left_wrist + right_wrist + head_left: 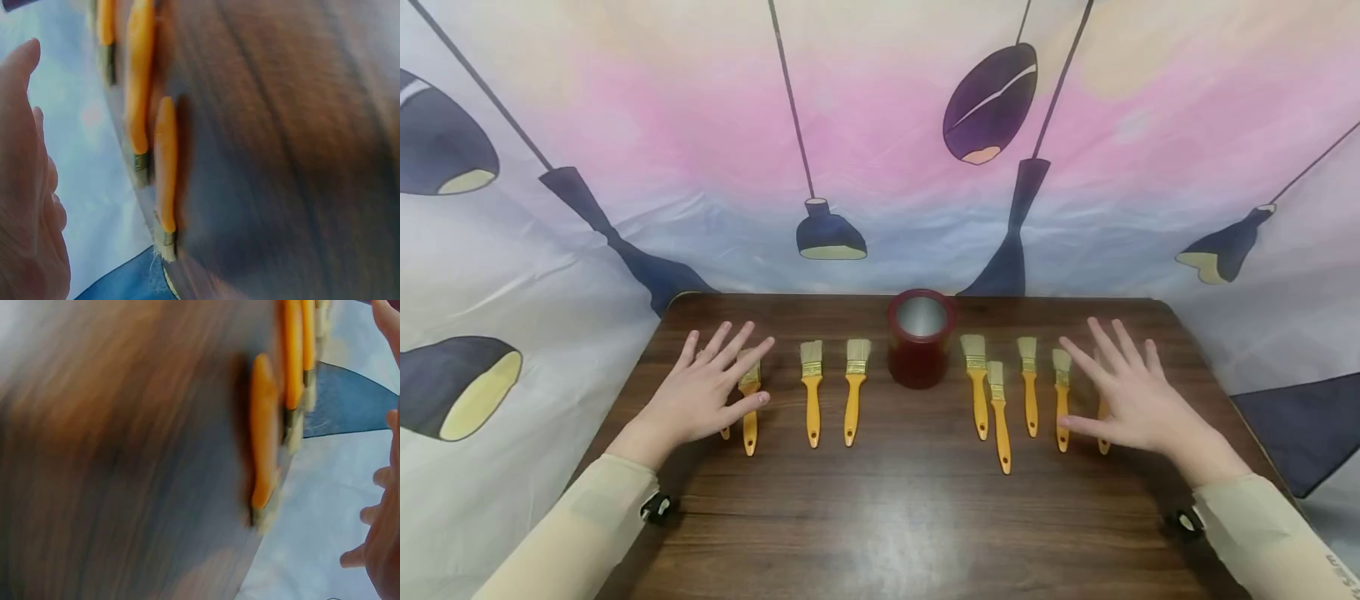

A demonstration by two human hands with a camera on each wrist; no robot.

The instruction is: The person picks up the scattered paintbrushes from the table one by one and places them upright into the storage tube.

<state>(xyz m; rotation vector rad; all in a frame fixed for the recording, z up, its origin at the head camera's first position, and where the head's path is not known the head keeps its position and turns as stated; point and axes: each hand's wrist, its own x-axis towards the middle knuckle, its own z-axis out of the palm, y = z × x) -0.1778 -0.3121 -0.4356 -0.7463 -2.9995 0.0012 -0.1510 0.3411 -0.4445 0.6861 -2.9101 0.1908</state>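
Note:
My left hand is spread flat over the left part of the table, with straight fingers and nothing held. Beneath it lie two paintbrushes, one paintbrush partly covered and another mostly hidden. On the other side my right hand is spread the same way, partly hiding a paintbrush; its thumb overlaps the handle of a neighbouring paintbrush. All the brushes have yellow handles and pale bristles pointing away from me. In the left wrist view a paintbrush lies below the palm; the right wrist view shows a paintbrush likewise.
A dark red can with a silvery inside stands upright at the table's back middle. Two paintbrushes lie left of it, and several more, including a lower-set paintbrush, lie to its right. A printed cloth hangs behind the brown wooden table.

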